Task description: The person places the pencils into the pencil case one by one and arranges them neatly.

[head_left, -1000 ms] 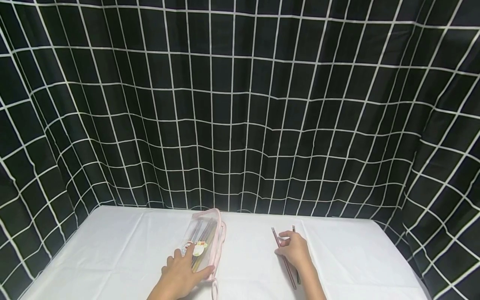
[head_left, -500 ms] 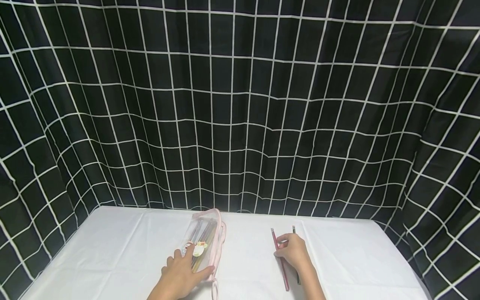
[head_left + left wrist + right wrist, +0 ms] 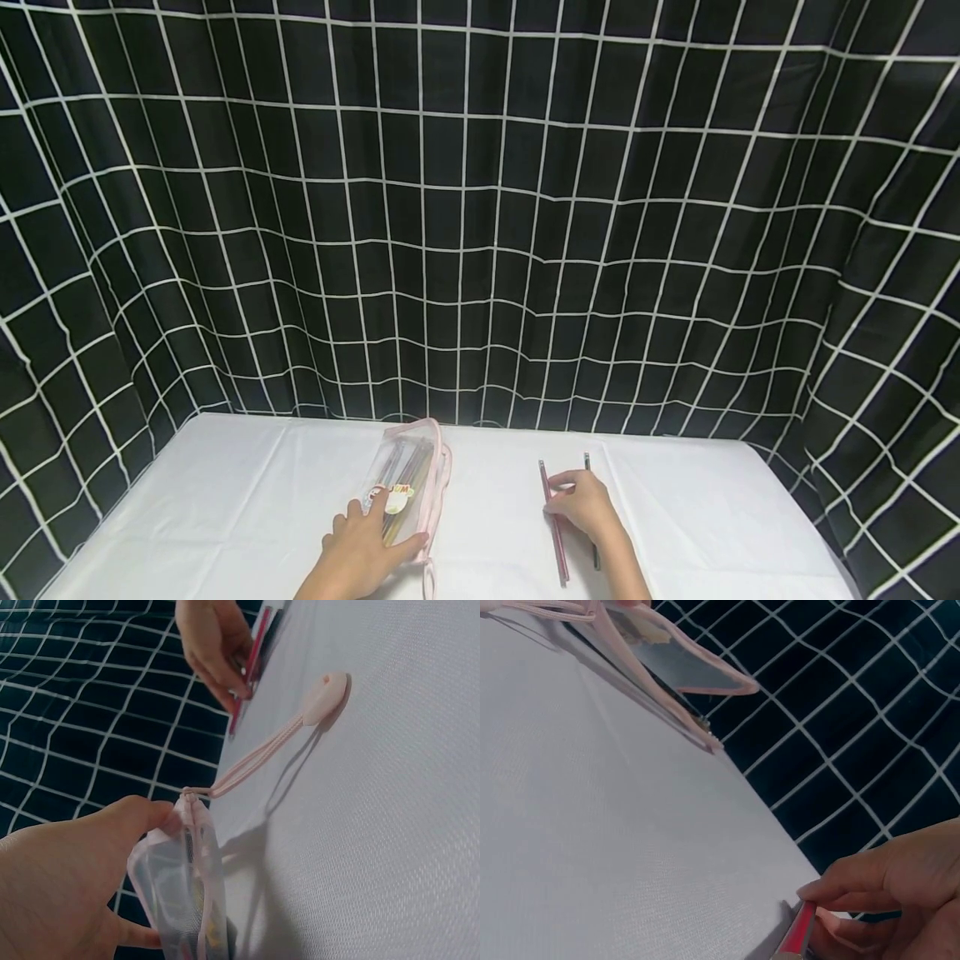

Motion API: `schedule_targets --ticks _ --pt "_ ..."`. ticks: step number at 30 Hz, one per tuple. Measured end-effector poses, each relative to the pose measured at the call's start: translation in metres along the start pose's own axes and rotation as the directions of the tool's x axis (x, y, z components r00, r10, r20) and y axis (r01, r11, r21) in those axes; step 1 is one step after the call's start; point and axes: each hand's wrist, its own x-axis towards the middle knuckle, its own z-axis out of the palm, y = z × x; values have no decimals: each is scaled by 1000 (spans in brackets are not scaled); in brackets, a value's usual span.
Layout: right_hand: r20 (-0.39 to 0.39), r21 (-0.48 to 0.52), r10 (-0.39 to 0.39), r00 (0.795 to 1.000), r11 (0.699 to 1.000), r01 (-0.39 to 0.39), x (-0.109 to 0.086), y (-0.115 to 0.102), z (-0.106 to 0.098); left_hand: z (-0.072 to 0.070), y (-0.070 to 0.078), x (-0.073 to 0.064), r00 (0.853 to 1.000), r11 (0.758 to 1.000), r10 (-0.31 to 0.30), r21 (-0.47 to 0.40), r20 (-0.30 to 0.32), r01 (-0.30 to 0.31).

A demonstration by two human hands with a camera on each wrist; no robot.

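Note:
A clear pencil case [image 3: 420, 450] with pink trim lies left of centre, with several pencils or pens showing through it. My left hand [image 3: 356, 546] holds its near end, thumb by the pink zipper edge and fingers over the clear side. On the right, my right hand [image 3: 588, 504] pinches a pinkish-red pencil [image 3: 557, 542] between thumb and fingers. Its lower end looks doubled, so I cannot tell whether a second pencil lies along it. A dark pencil [image 3: 596, 557] passes beneath this hand, its middle hidden. The right wrist view shows the red pencil [image 3: 801, 930] end-on.
A pink cord with a zipper pull [image 3: 326, 701] trails from the case onto the white tablecloth [image 3: 247, 500]. Behind the table's far edge hangs a black curtain [image 3: 480, 250] with a white grid, which also closes off both sides.
The red pencil's near end has swung left, away from the dark pencil, and my right fingers have shifted slightly left with it. My left hand and the case have stayed put.

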Motion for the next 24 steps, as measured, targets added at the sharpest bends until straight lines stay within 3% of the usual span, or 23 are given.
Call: schedule_targets --ticks 8,24 --pt "43 108 42 998 993 -47 -1 -1 1 1 0 0 1000 1000 10 3 -13 -10" --pt "46 268 8 999 963 -20 0 -12 11 2 -1 0 1000 1000 2 4 -6 -2"
